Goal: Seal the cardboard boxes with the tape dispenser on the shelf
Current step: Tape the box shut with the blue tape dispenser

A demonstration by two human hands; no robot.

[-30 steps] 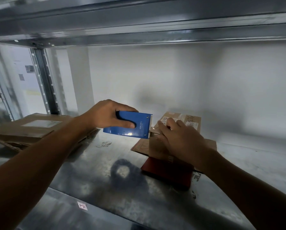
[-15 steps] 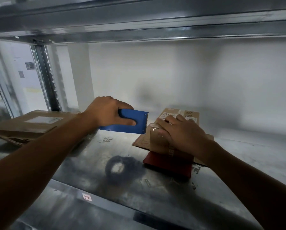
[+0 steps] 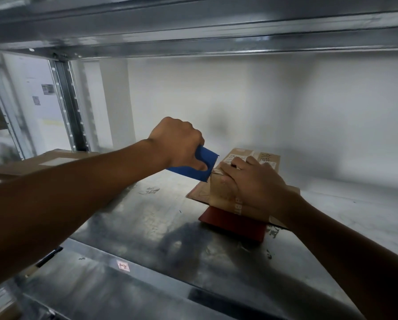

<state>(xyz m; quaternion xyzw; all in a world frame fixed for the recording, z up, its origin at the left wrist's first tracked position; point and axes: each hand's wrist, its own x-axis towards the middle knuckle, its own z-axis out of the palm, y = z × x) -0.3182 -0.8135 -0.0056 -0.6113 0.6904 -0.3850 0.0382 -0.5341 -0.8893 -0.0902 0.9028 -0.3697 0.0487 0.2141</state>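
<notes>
We see the left hand (image 3: 177,144) a little above the middle of the view, at about eleven o'clock from the centre. Its fingers are curled tightly round the blue tape dispenser (image 3: 203,166), and the thumb presses on its flat side. The toothed edge of the dispenser points to three o'clock and stands just beside the upper left edge of the cardboard box (image 3: 220,189). We cannot tell if the teeth touch it. A crumpled bit of clear tape (image 3: 217,173) shows at that edge.

The right hand (image 3: 254,184) lies over the box, at three o'clock from the dispenser. Its fingers (image 3: 236,162) rest close together on the top and the thumb is bent down on the left face, so the hand grips the box at this corner. White labels with writing are on the far part of the top.

The box sits on a flat cardboard piece (image 3: 198,194), and under this lies a red flat thing (image 3: 233,225). All rest on the metal shelf (image 3: 147,215), right of its middle. At nine o'clock, well apart, lies another brown box (image 3: 55,159) with a white label. At six o'clock, on the front edge of the shelf, a small sticker (image 3: 123,265) is stuck.
</notes>
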